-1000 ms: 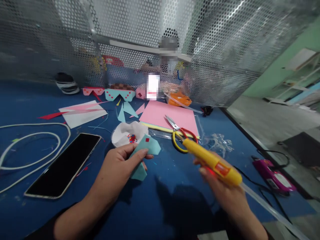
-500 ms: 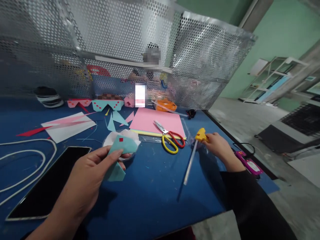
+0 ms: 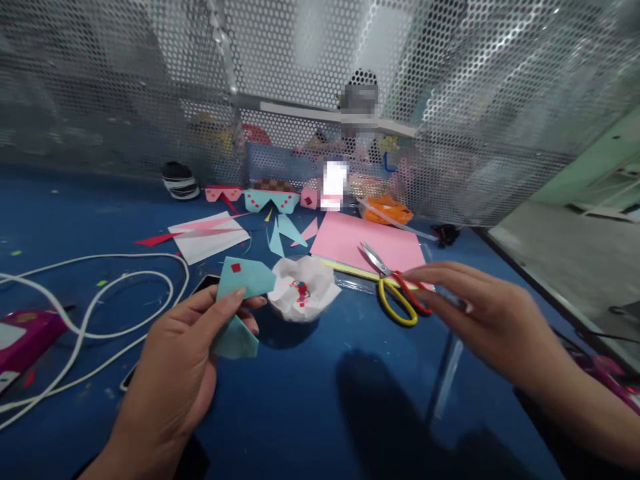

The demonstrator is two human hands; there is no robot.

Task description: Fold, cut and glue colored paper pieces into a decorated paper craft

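Observation:
My left hand (image 3: 183, 350) pinches a folded light-blue paper cut-out (image 3: 245, 277) with a small red square on it. My right hand (image 3: 493, 323) is stretched out over the table's right side, its fingers apart and blurred. The fingertips come near the red handle of the scissors (image 3: 397, 297), whether touching I cannot tell. Beneath the right hand lies a clear glue stick (image 3: 449, 377); the yellow glue gun it belongs to is hidden. A bowl lined with white paper (image 3: 305, 290) holds tiny red and blue bits, just right of the blue cut-out.
Pink paper sheets (image 3: 373, 237) lie under the scissors. Red-dotted blue paper glasses (image 3: 271, 200) stand by the perforated screen (image 3: 300, 60). White cable (image 3: 167, 287) loops at left near a magenta box (image 3: 30, 340). A dark phone (image 3: 131, 377) lies partly under my left hand.
My right hand has let go of the yellow glue gun and moved left towards the scissors. The view has turned left. My left hand still holds the blue cut-out.

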